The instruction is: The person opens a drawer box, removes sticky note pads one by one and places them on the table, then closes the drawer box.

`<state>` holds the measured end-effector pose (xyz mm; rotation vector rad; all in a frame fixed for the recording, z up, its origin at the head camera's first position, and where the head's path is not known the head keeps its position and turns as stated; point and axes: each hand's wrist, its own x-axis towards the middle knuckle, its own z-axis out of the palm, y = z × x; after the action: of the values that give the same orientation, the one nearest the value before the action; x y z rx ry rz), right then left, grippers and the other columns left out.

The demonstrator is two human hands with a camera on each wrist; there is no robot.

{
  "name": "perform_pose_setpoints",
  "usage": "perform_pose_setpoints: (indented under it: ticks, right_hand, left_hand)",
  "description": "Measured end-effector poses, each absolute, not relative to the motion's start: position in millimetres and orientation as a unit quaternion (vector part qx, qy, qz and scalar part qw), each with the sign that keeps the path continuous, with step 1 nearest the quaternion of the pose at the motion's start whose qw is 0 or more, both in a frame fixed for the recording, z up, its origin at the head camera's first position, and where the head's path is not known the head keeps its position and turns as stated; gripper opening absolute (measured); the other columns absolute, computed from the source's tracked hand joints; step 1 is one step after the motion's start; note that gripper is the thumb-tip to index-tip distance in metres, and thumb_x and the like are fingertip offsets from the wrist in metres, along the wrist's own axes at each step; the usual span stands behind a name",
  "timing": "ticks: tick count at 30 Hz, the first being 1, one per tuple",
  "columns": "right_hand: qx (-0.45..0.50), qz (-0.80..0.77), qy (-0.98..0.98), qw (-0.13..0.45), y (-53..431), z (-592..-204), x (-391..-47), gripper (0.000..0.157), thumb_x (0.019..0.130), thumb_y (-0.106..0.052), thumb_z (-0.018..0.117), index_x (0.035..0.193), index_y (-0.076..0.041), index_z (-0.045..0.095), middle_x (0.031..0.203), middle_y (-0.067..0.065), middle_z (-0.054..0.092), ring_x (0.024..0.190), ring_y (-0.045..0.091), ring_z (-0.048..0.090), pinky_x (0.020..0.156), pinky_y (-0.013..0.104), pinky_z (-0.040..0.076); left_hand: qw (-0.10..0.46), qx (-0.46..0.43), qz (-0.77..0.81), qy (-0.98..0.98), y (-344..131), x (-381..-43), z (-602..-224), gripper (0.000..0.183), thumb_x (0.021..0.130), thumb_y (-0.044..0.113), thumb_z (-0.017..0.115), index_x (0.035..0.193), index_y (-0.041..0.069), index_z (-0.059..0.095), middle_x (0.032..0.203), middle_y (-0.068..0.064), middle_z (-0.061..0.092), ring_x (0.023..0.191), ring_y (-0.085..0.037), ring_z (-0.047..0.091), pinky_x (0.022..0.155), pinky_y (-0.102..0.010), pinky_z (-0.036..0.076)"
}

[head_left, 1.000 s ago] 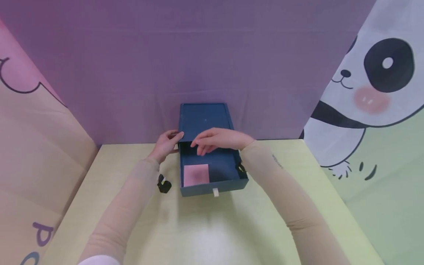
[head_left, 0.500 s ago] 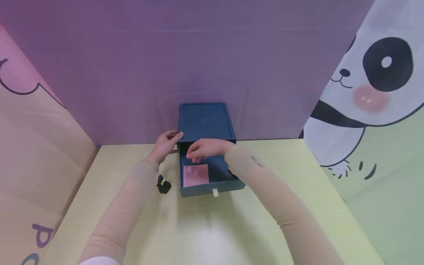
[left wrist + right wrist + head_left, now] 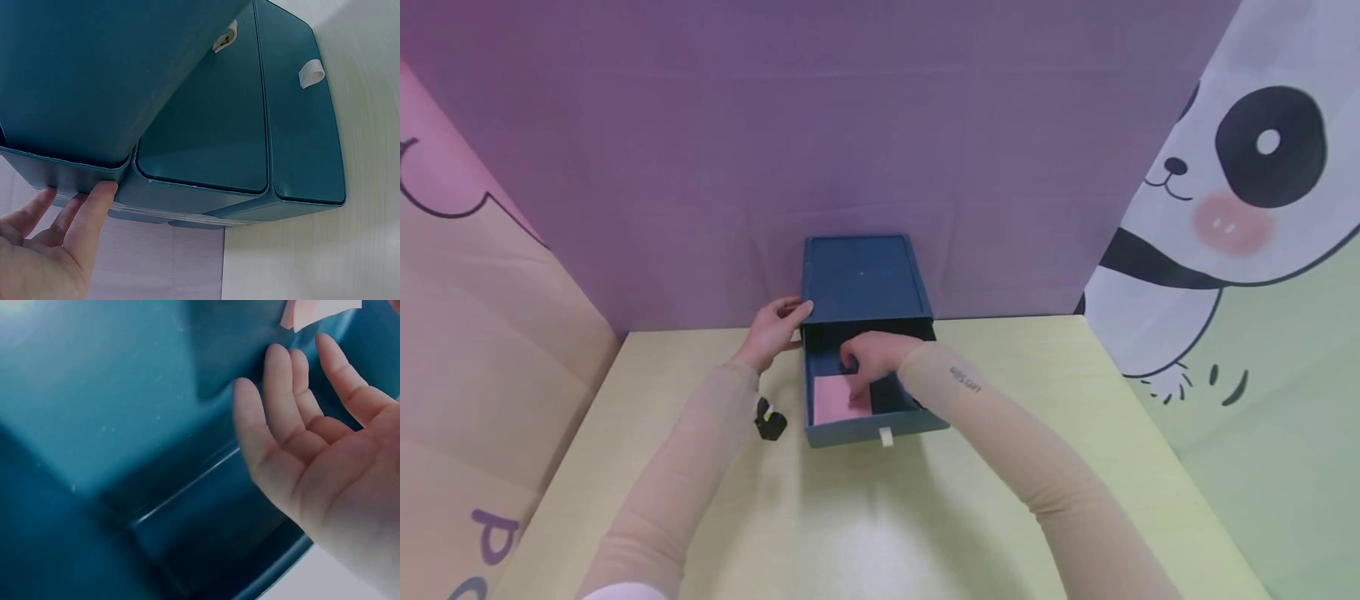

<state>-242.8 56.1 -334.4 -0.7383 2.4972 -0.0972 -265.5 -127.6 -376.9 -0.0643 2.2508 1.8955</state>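
Note:
A pink paper pad [image 3: 833, 398] lies at the front left of the pulled-out top drawer [image 3: 842, 435]. The drawer belongs to a dark blue cabinet [image 3: 863, 279] with several drawers. My right hand [image 3: 876, 354] reaches down into the drawer, one finger extended over the pad; whether it touches is hard to tell. In the right wrist view its fingers are loosely bent beside the pink paper [image 3: 319, 311], holding nothing. My left hand [image 3: 769, 332] braces the cabinet's left side; in the left wrist view its fingertips [image 3: 103, 187] press that side.
A white pull tab [image 3: 886, 437] sticks out of the drawer's front. Two lower drawers [image 3: 206, 125] are closed. A small black object [image 3: 770, 421] shows beside the left wrist. A purple cloth wall [image 3: 700, 167] stands behind the pale wooden table [image 3: 865, 533].
My right hand has moved from above the drawer down into it and over the pink pad. My left hand stays at the cabinet's side.

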Motion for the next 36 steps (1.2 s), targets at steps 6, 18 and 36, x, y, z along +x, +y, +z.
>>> perform_pose_setpoints:
  ticks: [6, 18, 36]
  right_hand:
    - [-0.248, -0.026, 0.933, 0.260, 55, -338, -243, 0.030, 0.077, -0.032, 0.077, 0.097, -0.014, 0.062, 0.095, 0.001, 0.063, 0.089, 0.018, 0.055, 0.083, 0.030, 0.050]
    - [-0.259, -0.020, 0.936, 0.239, 53, -346, -249, 0.031, 0.073, -0.029, 0.081, 0.063, -0.014, 0.056, 0.061, -0.003, 0.050, 0.060, 0.014, 0.048, 0.055, 0.024, 0.040]
    - [-0.266, -0.045, 0.932, 0.243, 56, -343, -245, 0.023, 0.075, -0.026, 0.081, 0.077, -0.014, 0.061, 0.072, 0.000, 0.057, 0.070, 0.015, 0.054, 0.062, 0.024, 0.044]
  left_hand:
    - [0.096, -0.021, 0.641, 0.761, -128, -266, -379, 0.063, 0.096, 0.036, 0.053, 0.146, 0.004, 0.032, 0.146, -0.019, 0.036, 0.136, -0.031, 0.035, 0.099, -0.050, 0.045]
    - [0.091, -0.024, 0.640, 0.762, -128, -266, -380, 0.062, 0.096, 0.036, 0.053, 0.146, 0.004, 0.033, 0.147, -0.019, 0.036, 0.136, -0.031, 0.035, 0.099, -0.050, 0.046]
    - [0.091, -0.024, 0.639, 0.763, -127, -264, -378, 0.063, 0.096, 0.036, 0.053, 0.146, 0.004, 0.032, 0.147, -0.020, 0.036, 0.137, -0.031, 0.035, 0.099, -0.050, 0.046]
